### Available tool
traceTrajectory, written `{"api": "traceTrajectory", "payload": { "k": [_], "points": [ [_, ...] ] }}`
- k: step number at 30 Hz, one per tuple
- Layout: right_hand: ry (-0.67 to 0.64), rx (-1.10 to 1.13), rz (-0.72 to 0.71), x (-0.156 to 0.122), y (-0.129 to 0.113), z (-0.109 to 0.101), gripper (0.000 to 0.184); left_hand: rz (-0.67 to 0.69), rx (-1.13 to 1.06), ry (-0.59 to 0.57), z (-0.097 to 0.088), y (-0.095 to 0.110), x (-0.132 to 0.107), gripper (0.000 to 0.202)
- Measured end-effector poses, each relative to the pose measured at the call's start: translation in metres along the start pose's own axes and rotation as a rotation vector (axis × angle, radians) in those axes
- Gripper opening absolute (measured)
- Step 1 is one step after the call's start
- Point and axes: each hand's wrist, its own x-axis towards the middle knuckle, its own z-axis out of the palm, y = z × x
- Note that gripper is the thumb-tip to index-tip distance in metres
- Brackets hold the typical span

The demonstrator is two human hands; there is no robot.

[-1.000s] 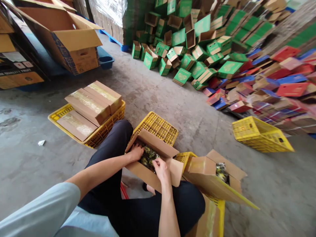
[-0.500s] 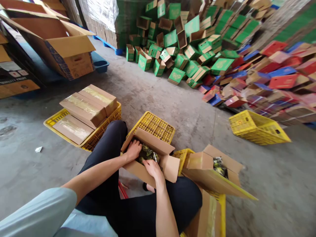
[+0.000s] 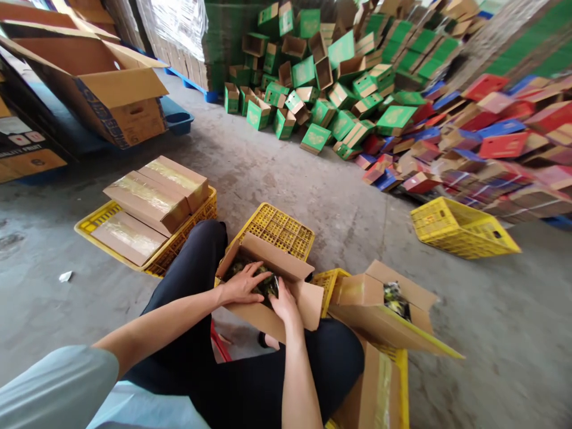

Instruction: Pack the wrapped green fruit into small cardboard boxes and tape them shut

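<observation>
A brown cardboard box [image 3: 254, 313] stands between my knees, its flaps raised. In it lie dark, shiny clear plastic bags [image 3: 268, 287] with yellow-green contents that I cannot make out. My left hand [image 3: 243, 283] is open, fingers spread flat over the bags. At the box's right part, my right hand [image 3: 285, 302] grips the side of a bag, thumb apart from the fingers; some fingertips are hidden inside. Under the box and behind it is a yellow plastic crate [image 3: 286, 229].
Taped cartons [image 3: 147, 199] fill a yellow crate [image 3: 154, 268] at left. To my right an open carton [image 3: 375, 316] with bags rests on another crate [image 3: 404, 381]. Farther off are a yellow basket [image 3: 465, 229], heaped green boxes [image 3: 315, 138] and red boxes [image 3: 504, 145].
My left hand has moved right from the box's left end, and its fingers have spread over the bags. My right hand has shifted slightly right and turned its fingers upward. The view has moved slightly.
</observation>
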Motion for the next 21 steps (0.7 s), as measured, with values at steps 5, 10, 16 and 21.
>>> {"api": "traceTrajectory", "payload": {
  "k": [5,10,16,21],
  "points": [
    [0.100,-0.015,0.029,0.001,-0.019,0.014,0.044,-0.074,-0.001,-0.039,0.010,-0.003,0.003,0.060],
    [0.141,0.073,-0.044,0.002,-0.007,0.005,0.028,-0.088,-0.025,0.025,0.010,-0.005,0.005,0.056],
    [0.188,0.105,-0.038,0.000,0.008,-0.005,0.034,-0.084,-0.023,0.066,0.012,-0.007,0.004,0.056],
    [0.214,0.073,-0.025,0.001,-0.006,0.001,0.048,-0.140,-0.103,0.118,0.010,-0.007,0.005,0.053]
  ]
}}
